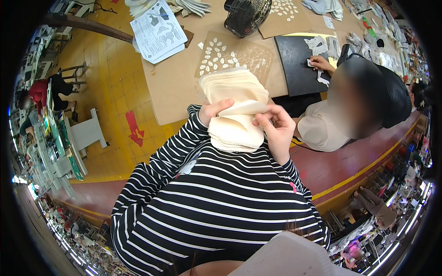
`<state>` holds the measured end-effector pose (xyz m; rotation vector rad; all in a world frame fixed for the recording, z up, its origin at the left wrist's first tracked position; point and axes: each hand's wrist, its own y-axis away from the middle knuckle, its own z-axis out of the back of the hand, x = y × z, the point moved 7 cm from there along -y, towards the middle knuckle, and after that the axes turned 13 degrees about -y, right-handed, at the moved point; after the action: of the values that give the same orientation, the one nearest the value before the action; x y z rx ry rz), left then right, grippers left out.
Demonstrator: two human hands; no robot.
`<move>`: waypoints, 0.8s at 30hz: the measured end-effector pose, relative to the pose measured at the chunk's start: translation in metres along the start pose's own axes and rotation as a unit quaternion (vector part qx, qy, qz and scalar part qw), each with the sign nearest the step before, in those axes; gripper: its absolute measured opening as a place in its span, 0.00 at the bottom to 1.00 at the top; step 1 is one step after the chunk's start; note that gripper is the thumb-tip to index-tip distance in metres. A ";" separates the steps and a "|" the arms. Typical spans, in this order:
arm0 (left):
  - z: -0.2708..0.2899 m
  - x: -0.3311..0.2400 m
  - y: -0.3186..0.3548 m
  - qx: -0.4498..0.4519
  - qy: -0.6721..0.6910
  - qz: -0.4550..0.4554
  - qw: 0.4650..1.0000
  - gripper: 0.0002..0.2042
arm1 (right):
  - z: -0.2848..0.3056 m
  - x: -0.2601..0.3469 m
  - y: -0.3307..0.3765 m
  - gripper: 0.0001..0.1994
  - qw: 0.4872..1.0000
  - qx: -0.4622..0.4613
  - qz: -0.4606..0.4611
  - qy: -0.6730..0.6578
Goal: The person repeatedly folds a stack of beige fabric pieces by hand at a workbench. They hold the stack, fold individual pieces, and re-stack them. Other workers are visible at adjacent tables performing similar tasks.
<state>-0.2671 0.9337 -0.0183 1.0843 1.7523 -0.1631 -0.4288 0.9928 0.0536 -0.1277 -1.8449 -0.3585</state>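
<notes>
A thick stack of cream, rounded cut pieces [232, 86], perhaps fabric or thin sheet material, leans at the near edge of the table. More of the same pieces lie in a lower pile [235, 137] against my striped top. Between the two piles one cream piece [244, 108] is lifted and curled. My left hand [215, 111] grips the stack from its left side, thumb across the top. On the right, my right hand [277, 125] pinches the edges of the pieces between thumb and fingers. How many layers each hand holds is hidden.
Brown board covers the table [168, 96]. Printed sheets [159, 32] lie at the far left, a black fan [246, 17] at the back. Small white oval pieces [216, 57] rest beyond the stack. At the right, a co-worker [322, 124] works over a black mat [294, 69].
</notes>
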 end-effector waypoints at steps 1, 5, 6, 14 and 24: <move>-0.002 -0.003 0.001 -0.003 -0.012 0.000 1.000 0.32 | 0.001 -0.001 0.000 0.09 0.999 0.008 0.020 0.040; 0.000 0.010 0.000 -0.017 0.207 -0.043 0.977 0.29 | -0.006 0.014 0.002 0.04 0.985 0.037 0.107 0.129; -0.001 0.009 0.001 -0.010 0.243 -0.031 0.969 0.30 | -0.009 0.016 0.003 0.05 0.980 0.061 0.130 0.135; -0.014 0.007 0.001 0.082 0.241 0.011 0.967 0.31 | -0.014 0.024 0.012 0.10 0.969 0.060 0.187 0.150; 0.007 0.016 0.004 0.003 0.088 0.014 0.996 0.31 | -0.017 0.029 0.014 0.10 0.954 0.050 0.230 0.185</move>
<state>-0.2607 0.9418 -0.0333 1.1559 1.8934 -0.0575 -0.4184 0.9983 0.0875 -0.3862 -1.4044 0.0400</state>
